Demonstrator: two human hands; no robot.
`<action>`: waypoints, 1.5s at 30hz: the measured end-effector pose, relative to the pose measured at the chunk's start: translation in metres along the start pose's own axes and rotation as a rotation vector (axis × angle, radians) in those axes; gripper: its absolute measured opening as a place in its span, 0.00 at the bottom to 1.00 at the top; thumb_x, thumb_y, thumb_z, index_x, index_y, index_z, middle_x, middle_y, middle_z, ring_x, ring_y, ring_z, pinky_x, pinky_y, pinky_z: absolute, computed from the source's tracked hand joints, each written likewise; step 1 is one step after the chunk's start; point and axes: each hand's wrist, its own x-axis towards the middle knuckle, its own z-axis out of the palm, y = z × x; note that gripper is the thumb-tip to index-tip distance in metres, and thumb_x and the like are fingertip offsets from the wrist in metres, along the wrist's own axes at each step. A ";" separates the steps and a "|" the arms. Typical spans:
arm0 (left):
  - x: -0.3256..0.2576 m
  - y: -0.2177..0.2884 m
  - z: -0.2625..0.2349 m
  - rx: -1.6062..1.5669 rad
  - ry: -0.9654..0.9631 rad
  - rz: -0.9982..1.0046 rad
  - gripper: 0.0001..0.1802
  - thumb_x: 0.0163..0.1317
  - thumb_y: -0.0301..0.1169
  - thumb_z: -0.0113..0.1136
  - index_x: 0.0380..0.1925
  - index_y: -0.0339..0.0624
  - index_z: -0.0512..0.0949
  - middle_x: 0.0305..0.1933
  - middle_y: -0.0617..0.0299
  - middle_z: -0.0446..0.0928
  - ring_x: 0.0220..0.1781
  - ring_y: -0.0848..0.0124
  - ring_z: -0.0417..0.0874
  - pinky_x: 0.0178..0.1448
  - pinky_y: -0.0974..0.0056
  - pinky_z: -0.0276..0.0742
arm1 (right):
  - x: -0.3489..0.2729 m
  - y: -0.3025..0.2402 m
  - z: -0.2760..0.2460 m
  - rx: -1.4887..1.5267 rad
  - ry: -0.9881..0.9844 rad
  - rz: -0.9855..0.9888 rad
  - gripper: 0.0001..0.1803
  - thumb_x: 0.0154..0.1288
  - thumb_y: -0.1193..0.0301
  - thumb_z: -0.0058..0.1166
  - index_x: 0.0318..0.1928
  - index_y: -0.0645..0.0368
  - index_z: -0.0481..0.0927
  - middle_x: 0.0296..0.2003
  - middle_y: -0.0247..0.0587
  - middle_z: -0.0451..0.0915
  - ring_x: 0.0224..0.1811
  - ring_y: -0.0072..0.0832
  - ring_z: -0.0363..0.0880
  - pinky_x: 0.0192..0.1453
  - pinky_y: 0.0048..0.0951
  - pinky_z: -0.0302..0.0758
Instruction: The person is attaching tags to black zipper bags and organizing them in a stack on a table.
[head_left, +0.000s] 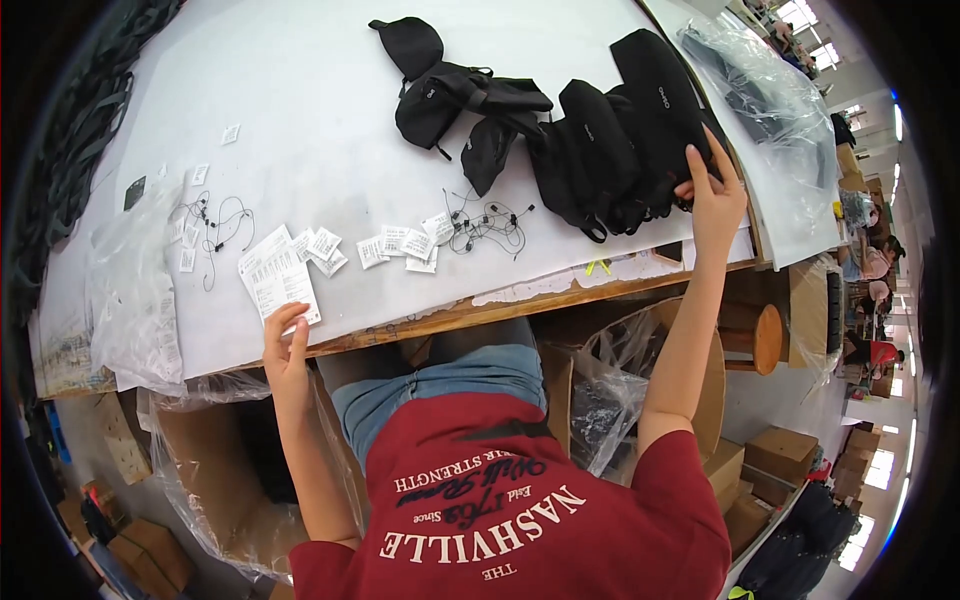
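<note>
Our right hand, fingers spread, meets a long black fabric pouch; we should grip squarely. Our left hand touches a white printed paper sheet; whether pinching, we can't tell.

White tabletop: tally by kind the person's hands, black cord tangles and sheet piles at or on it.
Hands, left and right: 2
Black cord tangles, left and right: 2
Printed sheet pile: 1
Total: 5

Print on paper sheets atop wht tbl. too sm. to read; overlapping blk pouches there pt. hidden; straps left of tbl. cut off; co-workers rt. of tbl. blurred.
</note>
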 end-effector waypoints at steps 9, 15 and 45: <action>0.032 -0.044 -0.022 0.845 0.405 0.091 0.35 0.59 0.48 0.60 0.61 0.39 0.65 0.64 0.49 0.60 0.66 0.51 0.58 0.67 0.48 0.54 | 0.034 0.033 0.000 -0.086 -0.065 0.041 0.18 0.65 0.68 0.57 0.56 0.52 0.79 0.32 0.38 0.79 0.18 0.16 0.75 0.22 0.18 0.68; 0.039 -0.067 -0.030 0.971 0.432 0.015 0.41 0.57 0.53 0.61 0.63 0.37 0.64 0.64 0.49 0.60 0.65 0.51 0.59 0.66 0.47 0.55 | 0.028 0.045 -0.006 -0.249 -0.207 0.151 0.21 0.65 0.66 0.56 0.58 0.52 0.76 0.38 0.39 0.77 0.18 0.19 0.75 0.24 0.19 0.70; 0.016 0.003 -0.017 -0.169 0.311 -0.145 0.20 0.62 0.28 0.60 0.51 0.31 0.70 0.48 0.56 0.76 0.49 0.71 0.75 0.56 0.69 0.68 | -0.109 0.068 0.090 -0.516 -0.818 -0.256 0.05 0.56 0.70 0.58 0.32 0.54 0.75 0.33 0.36 0.72 0.34 0.37 0.77 0.38 0.37 0.73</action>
